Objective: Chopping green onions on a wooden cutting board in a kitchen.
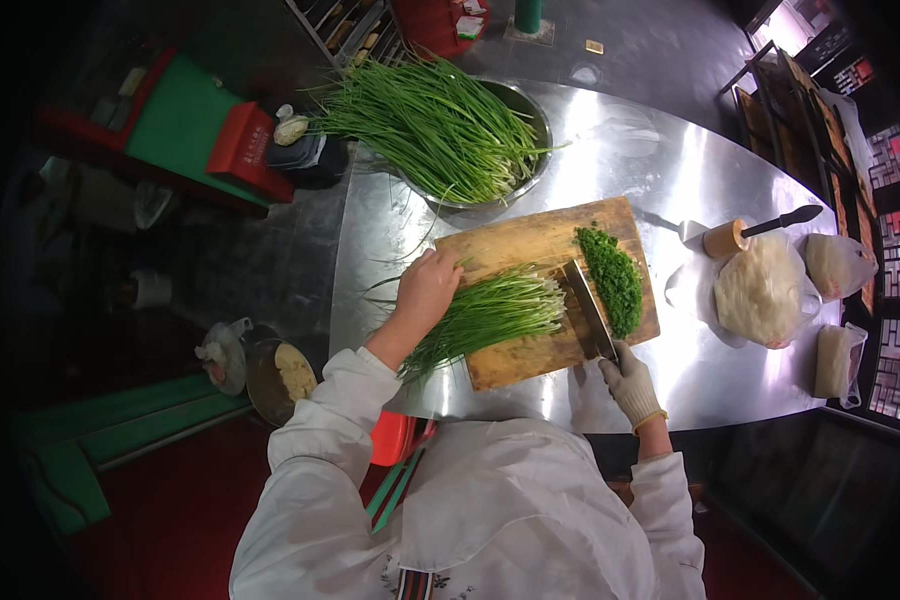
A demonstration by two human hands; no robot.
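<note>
My bare left hand (426, 289) is at the leafy end of a bundle of long green chives (506, 304), over the left edge of a wooden cutting board (487, 367). A bit of green shows at its fingertips, but whether the fingers grip anything is hidden. My right hand (628, 384), in a pale knit glove, holds the handle of a cleaver (591, 309). The blade stands between the white ends of the bundle and a pile of finely chopped greens (613, 281) on the board's right side.
Beyond the board, a metal basin (536, 124) is heaped with whole chives (427, 124). On the right of the steel table (645, 180) are a wooden cylinder with a dark handle (726, 238) and several plastic-wrapped pale bundles (761, 292). A bowl (259, 375) with pale contents stands at left.
</note>
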